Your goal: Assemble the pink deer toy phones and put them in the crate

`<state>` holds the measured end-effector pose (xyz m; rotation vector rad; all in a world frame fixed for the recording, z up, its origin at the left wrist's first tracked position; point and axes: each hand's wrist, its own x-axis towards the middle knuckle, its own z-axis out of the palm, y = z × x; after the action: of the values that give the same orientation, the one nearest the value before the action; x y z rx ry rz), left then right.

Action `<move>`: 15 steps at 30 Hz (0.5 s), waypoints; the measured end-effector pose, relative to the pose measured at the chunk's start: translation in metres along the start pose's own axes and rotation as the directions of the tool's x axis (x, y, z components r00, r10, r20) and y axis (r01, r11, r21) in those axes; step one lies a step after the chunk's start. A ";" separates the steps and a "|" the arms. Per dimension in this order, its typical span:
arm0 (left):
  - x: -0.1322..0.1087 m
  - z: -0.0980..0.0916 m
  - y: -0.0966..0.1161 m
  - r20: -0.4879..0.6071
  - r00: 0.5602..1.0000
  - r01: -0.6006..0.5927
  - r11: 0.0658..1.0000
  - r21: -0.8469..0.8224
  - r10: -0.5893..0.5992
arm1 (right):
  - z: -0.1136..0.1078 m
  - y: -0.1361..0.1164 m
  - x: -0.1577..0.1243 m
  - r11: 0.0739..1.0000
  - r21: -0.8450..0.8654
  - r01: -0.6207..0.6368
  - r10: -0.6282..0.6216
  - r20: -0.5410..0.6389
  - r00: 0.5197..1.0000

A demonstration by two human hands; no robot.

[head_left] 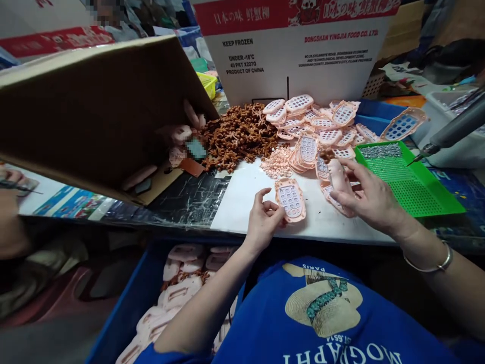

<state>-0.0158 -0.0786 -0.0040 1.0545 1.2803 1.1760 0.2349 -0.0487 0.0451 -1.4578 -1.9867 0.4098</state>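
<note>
My left hand pinches the lower left edge of a pink, keypad-like plastic panel with rows of pale holes, at the front of the white work surface. My right hand is closed around a smooth, pale pink moulded piece; its fingers hide part of it. Beneath that hand, more perforated panels lie partly covered. Just behind the hands are a stack of panels and a heap of small pink bits.
Brown branching pieces and more panels are piled behind. A green tray holds small metal screws; a screwdriver hangs above it. An open carton stands left. Below the edge, a blue bin holds pink shells. Another person's hand is far left.
</note>
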 end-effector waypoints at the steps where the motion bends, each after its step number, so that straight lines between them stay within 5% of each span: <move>1: -0.005 -0.004 -0.002 -0.008 1.000 0.014 1.000 -0.001 -0.014 | 0.006 -0.006 -0.001 1.000 -0.007 0.025 -0.024 0.033 0.999; 5: -0.020 -0.008 -0.009 0.021 0.996 0.088 0.996 -0.017 -0.087 | 0.037 -0.026 -0.002 0.991 -0.058 0.124 -0.112 0.170 0.979; 9: -0.033 -0.001 -0.015 0.152 0.970 0.206 0.974 -0.090 -0.191 | 0.063 -0.039 -0.001 0.967 -0.213 0.139 -0.070 0.301 0.951; 12: -0.040 0.000 -0.018 0.256 0.943 0.261 0.949 -0.174 -0.213 | 0.072 -0.046 -0.002 0.905 -0.386 0.182 -0.042 0.344 0.938; 15: -0.042 -0.005 -0.020 0.238 0.951 0.244 0.950 -0.194 -0.196 | 0.074 -0.050 -0.002 0.825 -0.498 0.266 -0.100 0.335 0.937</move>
<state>-0.0173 -0.1231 -0.0187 0.8254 1.0403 0.9785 0.1502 -0.0593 0.0177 -1.5704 -2.6127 -0.0369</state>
